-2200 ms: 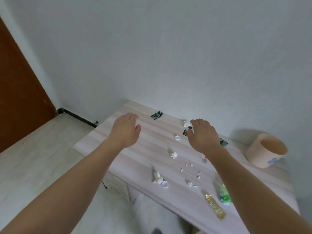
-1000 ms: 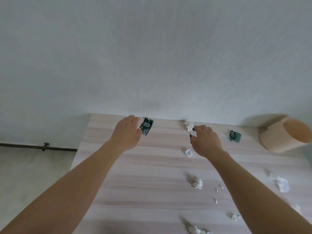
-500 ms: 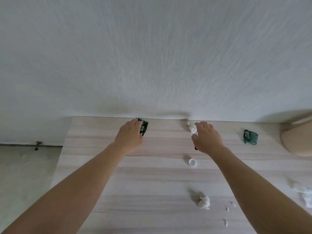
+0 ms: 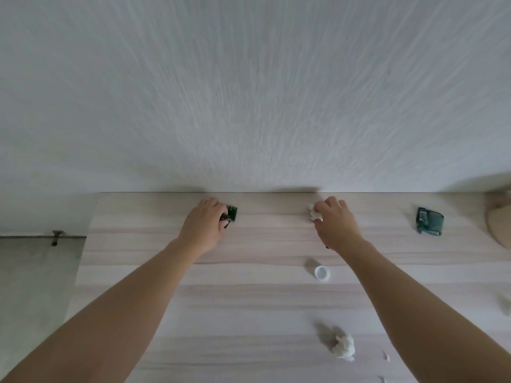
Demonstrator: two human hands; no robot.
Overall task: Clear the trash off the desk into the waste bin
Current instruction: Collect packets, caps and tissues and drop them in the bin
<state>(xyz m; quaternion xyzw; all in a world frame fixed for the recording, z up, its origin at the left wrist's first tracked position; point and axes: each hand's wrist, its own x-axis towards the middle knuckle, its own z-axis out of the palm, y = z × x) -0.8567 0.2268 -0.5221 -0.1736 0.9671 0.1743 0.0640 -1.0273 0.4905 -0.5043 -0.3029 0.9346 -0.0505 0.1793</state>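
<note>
Head view: clearing has barely begun, with both hands on their first pieces at the far edge of the desk [image 4: 249,299].

Judging by the litter left, nearly all remains: the waste bin [image 4: 499,228] sits far right of the right hand, a dark green wrapper [image 4: 430,221] lies between them, a crumpled tissue wad [image 4: 344,348] and white bottle cap [image 4: 322,273] lie nearer than that hand. The left hand [image 4: 203,230] curls its fingers onto a small dark green packet [image 4: 231,213], seemingly pinching it. The right hand [image 4: 336,226] pinches a white paper scrap [image 4: 314,214] with fingertips drawn together.
</note>
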